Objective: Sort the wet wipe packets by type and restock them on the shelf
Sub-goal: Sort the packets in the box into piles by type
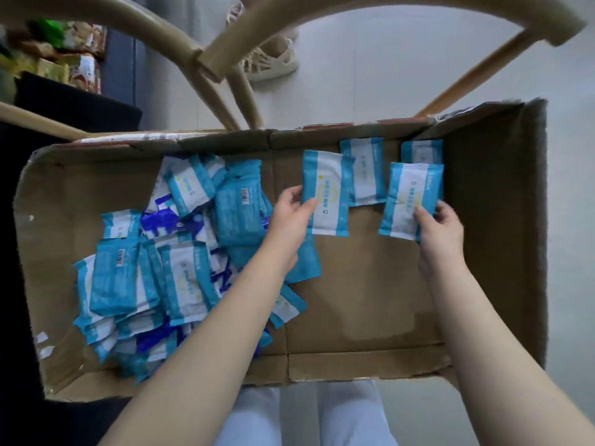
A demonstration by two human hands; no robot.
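Inside the cardboard box [360, 284]: fingers [309, 206] of the left hand [289, 217] pinching a blue-white packet [326, 188] mid-box; right hand [442, 228] gripping a second packet [407, 197] near the box's right wall; mixed pile [167, 252] at the box's left.

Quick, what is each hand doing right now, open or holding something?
Left hand: holding the centre packet by its edge.
Right hand: holding the right packet by its lower corner.

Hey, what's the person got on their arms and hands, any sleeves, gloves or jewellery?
The left forearm and right forearm are bare, no sleeves in view. The left hand and right hand have no gloves; no watch, bracelet or ring shows.
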